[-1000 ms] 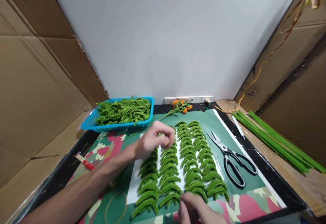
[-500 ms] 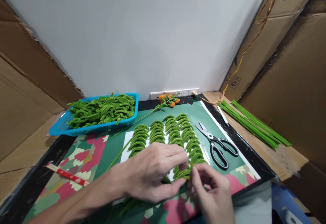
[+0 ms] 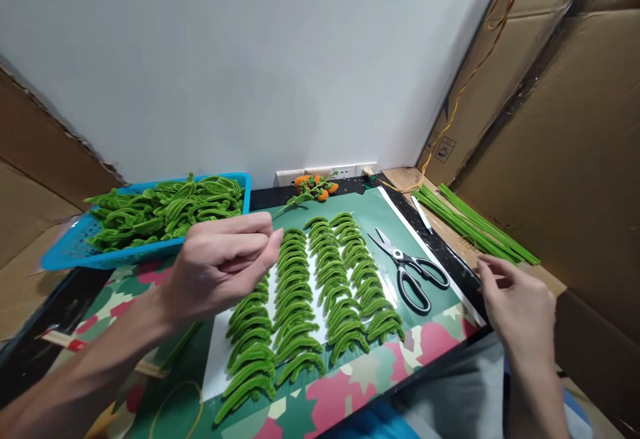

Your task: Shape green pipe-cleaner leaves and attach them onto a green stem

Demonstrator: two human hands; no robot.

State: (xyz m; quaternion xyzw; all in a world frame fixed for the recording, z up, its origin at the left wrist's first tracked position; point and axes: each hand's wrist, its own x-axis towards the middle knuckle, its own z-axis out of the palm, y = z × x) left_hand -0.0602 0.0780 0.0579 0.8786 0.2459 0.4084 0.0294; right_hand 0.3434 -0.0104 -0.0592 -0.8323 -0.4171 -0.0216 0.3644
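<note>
Rows of curved fuzzy green pieces [image 3: 295, 292] lie in several columns on a white sheet [image 3: 215, 366] over the green mat. My left hand [image 3: 227, 259] is raised over the left columns, its fingers curled and thumb pressed to the forefinger; whatever it may pinch is too small to make out. Beyond the mat's right edge, my right hand [image 3: 517, 299] has its thumb and forefinger together near the green stems [image 3: 480, 232]; nothing clear shows between them. Between the hands, black-handled scissors [image 3: 410, 262] rest partly open on the mat.
At the back left, a blue basket [image 3: 65, 252] holds many green fuzzy pieces. An orange flower stem [image 3: 315, 187] lies at the back. A white pen-like tool [image 3: 421, 214] is near the stems. Chopsticks in a red wrapper [image 3: 75, 344] lie at the left. Cardboard [image 3: 580, 126] stands at the right.
My hands have parted from the near end of the right columns. The left moved left and up, the right moved right. The view has shifted, and the green columns are more exposed.
</note>
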